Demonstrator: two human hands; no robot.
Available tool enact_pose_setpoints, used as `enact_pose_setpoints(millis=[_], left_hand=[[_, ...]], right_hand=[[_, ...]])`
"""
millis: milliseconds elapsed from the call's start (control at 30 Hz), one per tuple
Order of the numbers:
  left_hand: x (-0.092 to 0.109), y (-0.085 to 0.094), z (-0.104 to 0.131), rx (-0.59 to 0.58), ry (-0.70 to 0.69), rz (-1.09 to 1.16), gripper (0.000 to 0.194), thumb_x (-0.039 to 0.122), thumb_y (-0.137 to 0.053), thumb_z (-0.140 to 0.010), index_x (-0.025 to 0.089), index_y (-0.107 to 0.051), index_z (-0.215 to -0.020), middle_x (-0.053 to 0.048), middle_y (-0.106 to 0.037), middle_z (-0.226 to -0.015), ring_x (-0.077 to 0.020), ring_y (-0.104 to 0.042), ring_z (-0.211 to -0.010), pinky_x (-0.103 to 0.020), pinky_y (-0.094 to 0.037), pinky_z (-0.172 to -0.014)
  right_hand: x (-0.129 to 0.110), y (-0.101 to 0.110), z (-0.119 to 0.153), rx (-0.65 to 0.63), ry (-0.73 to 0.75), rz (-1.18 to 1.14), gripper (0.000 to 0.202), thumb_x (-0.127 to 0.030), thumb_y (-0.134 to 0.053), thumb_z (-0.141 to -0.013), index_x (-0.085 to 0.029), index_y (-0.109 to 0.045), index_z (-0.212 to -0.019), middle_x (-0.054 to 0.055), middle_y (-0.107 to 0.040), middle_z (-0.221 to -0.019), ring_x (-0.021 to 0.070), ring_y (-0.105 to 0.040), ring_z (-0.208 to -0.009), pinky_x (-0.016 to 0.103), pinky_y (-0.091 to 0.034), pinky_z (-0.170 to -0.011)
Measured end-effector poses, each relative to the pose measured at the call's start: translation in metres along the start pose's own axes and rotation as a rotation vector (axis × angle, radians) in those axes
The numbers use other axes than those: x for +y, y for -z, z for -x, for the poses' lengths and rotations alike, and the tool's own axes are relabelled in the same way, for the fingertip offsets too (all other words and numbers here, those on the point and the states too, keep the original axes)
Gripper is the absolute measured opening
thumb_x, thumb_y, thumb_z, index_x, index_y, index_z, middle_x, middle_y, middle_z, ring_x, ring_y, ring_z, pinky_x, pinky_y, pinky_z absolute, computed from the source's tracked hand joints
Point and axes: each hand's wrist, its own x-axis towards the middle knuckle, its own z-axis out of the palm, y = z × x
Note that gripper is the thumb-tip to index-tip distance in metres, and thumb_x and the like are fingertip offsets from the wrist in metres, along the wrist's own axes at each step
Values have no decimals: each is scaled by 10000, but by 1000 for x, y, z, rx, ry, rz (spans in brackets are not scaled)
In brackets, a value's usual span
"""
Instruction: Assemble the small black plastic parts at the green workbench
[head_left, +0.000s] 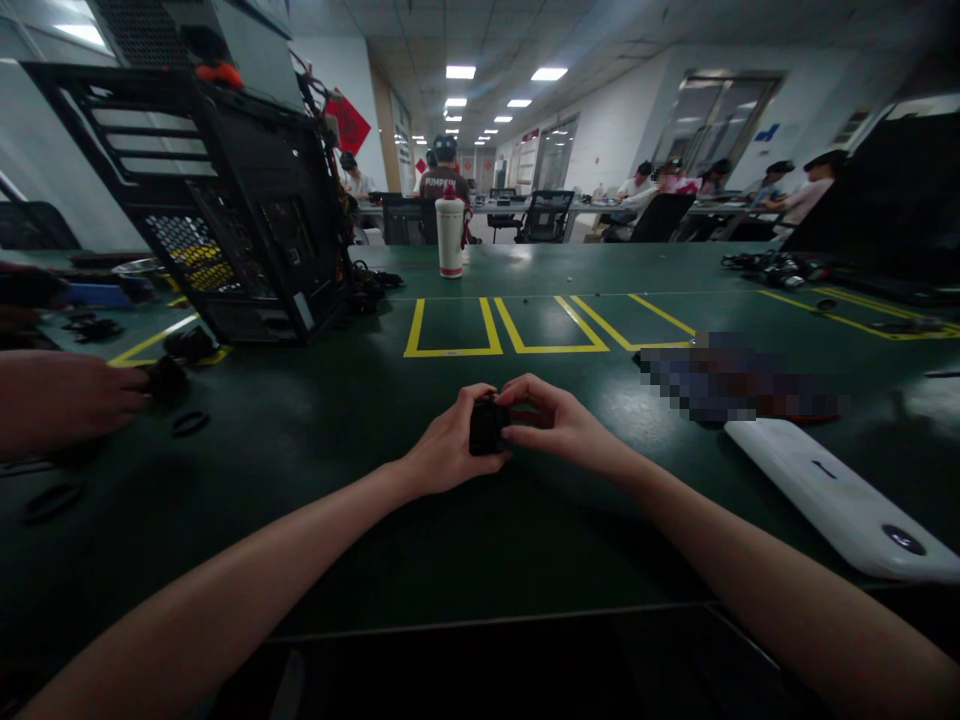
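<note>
My left grip (448, 445) is wrapped around a small, black, block-shaped object (486, 430), thumb over its top and fingers below. The object is in front of me, roughly midway across the dark green, smooth-topped desk (420, 560). My right grip (561, 425) meets its right side with curled fingertips and thumb; whether they pinch it or only touch it, I cannot tell, since the surface is too dark.

To work it well, I would let the left grip be the steady one and the right do the fine moves, with light, even fingertip pressure. A compact piece like this could slip if both sides push at once, so low and directly over the desk seems the right place. My forearms angle inward evenly, which should help control. The white, rounded, elongated device (832, 490) lies near my right forearm; I should mind that elbow.
</note>
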Motion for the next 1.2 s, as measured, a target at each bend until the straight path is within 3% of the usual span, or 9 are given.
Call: enact_pose_setpoints(millis=[167,300,600,900,1033,1200], left_hand=[[-2,-2,0,44,0,14,659,329,-648,-670,226,-251,-1186,-86,-452,-1139,-241,-519,-978,-411,-434,-833],[-4,-4,0,50,-17,14,667,315,-653,-664,229,-252,-1190,-83,-454,-1143,-235,-518,-978,-407,-431,-837],[-1,0,0,-12,-3,-40,667,309,-635,-676,214,-230,-1197,-92,-462,-1124,-241,-522,-967,-403,-442,-812],[-1,-2,0,13,-31,-74,673,325,-652,-661,220,-244,-1187,-78,-460,-1110,-233,-529,-954,-398,-454,-801],[0,-3,0,5,-24,-74,669,314,-650,-662,222,-244,-1185,-79,-464,-1112,-241,-523,-975,-399,-457,-798],[-2,-3,1,19,-17,-71,664,304,-649,-658,226,-243,-1178,-76,-465,-1105,-236,-530,-950,-397,-462,-781]], right_hand=[[3,-3,-2,74,-133,7,256,-291,-619,-716,-185,-500,-915,23,-537,-936,163,-558,-889,346,-467,-804],[4,-4,-3,48,-218,9,261,-356,-596,-726,-185,-488,-891,11,-526,-866,141,-557,-750,295,-489,-640],[-2,2,3,-34,8,144,334,-155,-620,-678,-208,-492,-981,23,-519,-996,170,-538,-954,377,-452,-871],[1,2,2,-6,34,49,231,-241,-627,-712,-201,-519,-913,19,-504,-937,170,-534,-930,362,-494,-817],[-5,2,4,-56,151,238,166,-153,-608,-715,-202,-566,-869,31,-464,-991,174,-499,-973,387,-448,-890],[-7,0,4,-65,167,212,352,-99,-600,-701,-218,-500,-1016,29,-459,-1028,165,-488,-1020,389,-411,-958]])
